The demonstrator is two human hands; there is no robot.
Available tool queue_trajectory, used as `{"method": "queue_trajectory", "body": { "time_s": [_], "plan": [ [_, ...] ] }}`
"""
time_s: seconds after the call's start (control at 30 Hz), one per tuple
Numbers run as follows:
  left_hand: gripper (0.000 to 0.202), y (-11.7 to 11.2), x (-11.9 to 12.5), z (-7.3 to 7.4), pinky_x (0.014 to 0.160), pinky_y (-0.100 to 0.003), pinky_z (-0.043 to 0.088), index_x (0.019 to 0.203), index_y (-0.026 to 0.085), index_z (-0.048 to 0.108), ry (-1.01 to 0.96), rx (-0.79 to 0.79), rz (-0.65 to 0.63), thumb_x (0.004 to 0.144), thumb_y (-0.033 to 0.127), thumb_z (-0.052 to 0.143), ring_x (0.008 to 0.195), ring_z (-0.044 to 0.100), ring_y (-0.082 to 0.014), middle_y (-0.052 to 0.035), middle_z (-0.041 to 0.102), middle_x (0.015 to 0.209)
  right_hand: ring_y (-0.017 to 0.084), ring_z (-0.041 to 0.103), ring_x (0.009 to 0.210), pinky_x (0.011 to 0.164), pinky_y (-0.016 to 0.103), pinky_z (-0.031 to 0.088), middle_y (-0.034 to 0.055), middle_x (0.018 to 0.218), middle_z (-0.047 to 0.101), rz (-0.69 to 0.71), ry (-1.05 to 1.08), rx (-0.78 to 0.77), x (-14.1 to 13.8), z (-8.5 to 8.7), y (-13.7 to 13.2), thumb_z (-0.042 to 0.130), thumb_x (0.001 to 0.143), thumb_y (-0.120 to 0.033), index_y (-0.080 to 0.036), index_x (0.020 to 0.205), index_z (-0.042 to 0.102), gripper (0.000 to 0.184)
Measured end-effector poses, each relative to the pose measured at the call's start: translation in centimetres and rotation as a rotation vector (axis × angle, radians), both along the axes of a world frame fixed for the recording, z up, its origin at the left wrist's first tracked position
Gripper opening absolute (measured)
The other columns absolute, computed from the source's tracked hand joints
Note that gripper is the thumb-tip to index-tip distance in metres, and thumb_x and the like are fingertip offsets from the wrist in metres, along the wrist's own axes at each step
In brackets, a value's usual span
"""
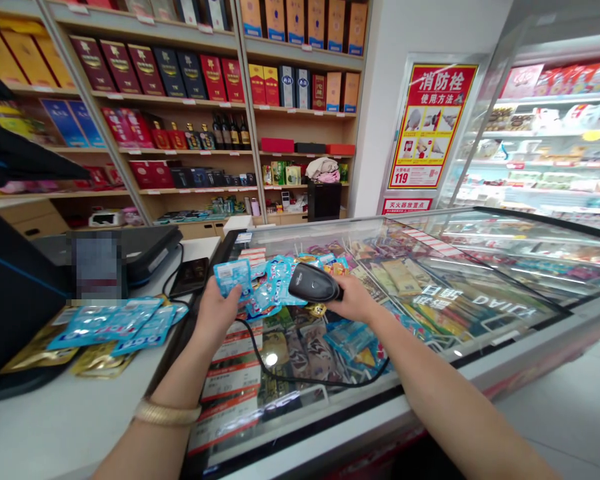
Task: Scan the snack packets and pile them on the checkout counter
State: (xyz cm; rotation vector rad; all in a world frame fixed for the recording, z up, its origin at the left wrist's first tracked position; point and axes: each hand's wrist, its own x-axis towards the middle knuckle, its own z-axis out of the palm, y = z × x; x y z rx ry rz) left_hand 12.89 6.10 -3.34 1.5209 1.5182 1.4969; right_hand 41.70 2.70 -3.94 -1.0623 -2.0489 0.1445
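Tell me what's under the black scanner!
Blue packets peek out around the black scanner, which the right hand holds, and gold packaging shows just below it. What's directly underneath is covered, so I can't tell.

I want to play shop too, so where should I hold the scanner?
Probably grip the scanner at its narrow end, coming from the right. Its broad end points left, and the right hand holds it that way, leaving the broad end uncovered.

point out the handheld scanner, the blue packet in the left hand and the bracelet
Handheld scanner (312, 285): head view, on its dark head
Blue packet (233, 274): head view, above the thumb
Bracelet (166, 413): head view, middle of its band
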Motion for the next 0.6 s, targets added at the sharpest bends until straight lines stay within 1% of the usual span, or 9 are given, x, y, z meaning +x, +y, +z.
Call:
{"method": "queue_trajectory", "body": {
  "time_s": [0.07,0.13,0.2,0.27,0.43,0.6],
  "plan": [
    [0.041,-0.6,1.2,0.1,0.066,-0.032,0.057,0.111,0.018,0.055,-0.147,-0.045,-0.107,0.074,0.034,0.058,0.082,0.069,-0.0208,-0.0082,0.071,0.104,0.019,0.064,0.071,0.067,0.025,0.045,0.0045,0.077,0.07,0.003,0.005,0.014,-0.1,0.1,-0.1,0.066,0.072,-0.025,-0.019,0.084,0.065,0.014],
    [0.04,-1.1,2.0,0.1,0.066,-0.032,0.056,0.105,0.017,0.06,-0.165,-0.064,-0.159,0.071,0.038,0.063,0.081,0.068,-0.0214,-0.0072,0.072,0.098,0.019,0.064,0.073,0.068,0.026,0.046,0.0049,0.08,0.07,0.026,0.011,0.017,-0.3,0.2,-0.2,0.065,0.072,-0.025,-0.019,0.085,0.064,0.014],
    [0.039,-1.4,2.6,0.0,0.069,-0.032,0.055,0.096,0.016,0.065,-0.131,-0.042,-0.168,0.069,0.044,0.066,0.081,0.067,-0.0218,-0.0068,0.073,0.093,0.019,0.065,0.074,0.069,0.026,0.046,0.0051,0.082,0.071,0.054,0.011,0.016,-0.5,0.3,-0.4,0.065,0.071,-0.024,-0.019,0.085,0.064,0.014],
    [0.04,-1.5,2.9,-0.2,0.071,-0.032,0.055,0.09,0.015,0.067,-0.115,-0.014,-0.167,0.067,0.047,0.067,0.081,0.066,-0.0219,-0.007,0.074,0.091,0.019,0.065,0.074,0.068,0.025,0.045,0.0047,0.08,0.07,0.068,0.0,0.016,-0.6,0.4,-0.5,0.064,0.071,-0.024,-0.02,0.083,0.063,0.013],
    [0.042,-1.4,3.2,-0.6,0.069,-0.032,0.052,0.085,0.015,0.07,-0.072,0.0,-0.16,0.066,0.052,0.068,0.077,0.065,-0.0213,-0.0068,0.074,0.086,0.019,0.065,0.074,0.067,0.025,0.045,0.0044,0.078,0.069,0.061,-0.008,0.017,-0.7,0.5,-0.6,0.065,0.072,-0.028,-0.02,0.084,0.063,0.014],
    [0.039,-1.1,3.1,-1.1,0.069,-0.03,0.051,0.086,0.015,0.07,0.007,0.015,-0.131,0.069,0.05,0.064,0.077,0.063,-0.0208,-0.0068,0.074,0.085,0.018,0.064,0.071,0.065,0.025,0.044,0.0043,0.077,0.069,0.063,-0.006,0.026,-0.7,0.7,-0.7,0.065,0.073,-0.03,-0.02,0.083,0.063,0.014]
  ]
}}
